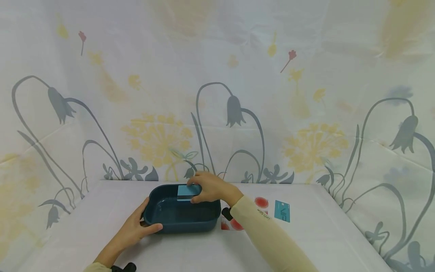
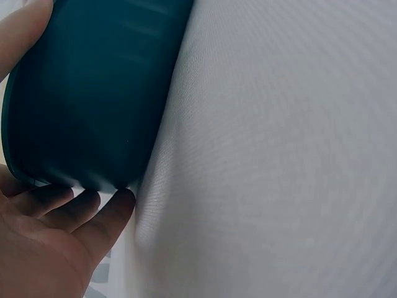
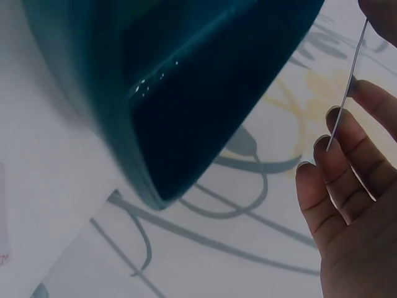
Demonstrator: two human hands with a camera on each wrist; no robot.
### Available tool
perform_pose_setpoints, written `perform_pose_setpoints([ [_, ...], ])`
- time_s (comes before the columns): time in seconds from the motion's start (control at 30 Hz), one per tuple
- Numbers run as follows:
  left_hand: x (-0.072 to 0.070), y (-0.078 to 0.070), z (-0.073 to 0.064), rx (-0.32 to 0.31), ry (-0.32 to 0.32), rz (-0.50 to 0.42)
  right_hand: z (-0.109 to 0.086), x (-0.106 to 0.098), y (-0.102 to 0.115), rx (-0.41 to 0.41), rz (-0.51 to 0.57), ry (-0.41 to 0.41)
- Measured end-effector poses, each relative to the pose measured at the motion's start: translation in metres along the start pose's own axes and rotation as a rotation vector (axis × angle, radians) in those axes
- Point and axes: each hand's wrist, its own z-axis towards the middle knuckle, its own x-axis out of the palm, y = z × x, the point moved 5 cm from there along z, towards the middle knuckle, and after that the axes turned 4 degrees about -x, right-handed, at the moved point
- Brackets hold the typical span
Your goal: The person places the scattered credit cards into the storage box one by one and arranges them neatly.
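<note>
A dark teal oblong dish point(image 1: 183, 226) stands on the white table, slightly left of centre. My left hand point(image 1: 137, 226) grips its left end, thumb at the front corner and fingers round the side. In the left wrist view the fingertips point(image 2: 102, 214) press on the dish's outer wall. Above the far part of the dish, my right hand point(image 1: 207, 187) pinches a light blue card point(image 1: 184, 192) with a dark stripe. Seen from the right wrist, the card point(image 3: 347, 87) is edge-on between thumb and fingers. Small glints show inside the dish.
To the right on the table lies a teal card point(image 1: 282, 211) with VIP lettering and a chip. Between it and the dish, partly hidden by the right forearm, is a white sheet with red round prints point(image 1: 261, 202). A flower-patterned cloth point(image 1: 217, 128) rises behind the table.
</note>
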Motion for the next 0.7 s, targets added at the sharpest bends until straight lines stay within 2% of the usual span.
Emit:
perform_pose_setpoints([
  [0.37,0.001,0.002,0.001,0.008,-0.003,-0.012,0.029,0.016,0.010,-0.018,-0.014,0.028],
  [0.7,0.001,0.000,-0.001,0.000,0.020,-0.020,0.049,0.027,0.011,0.004,-0.043,0.057],
])
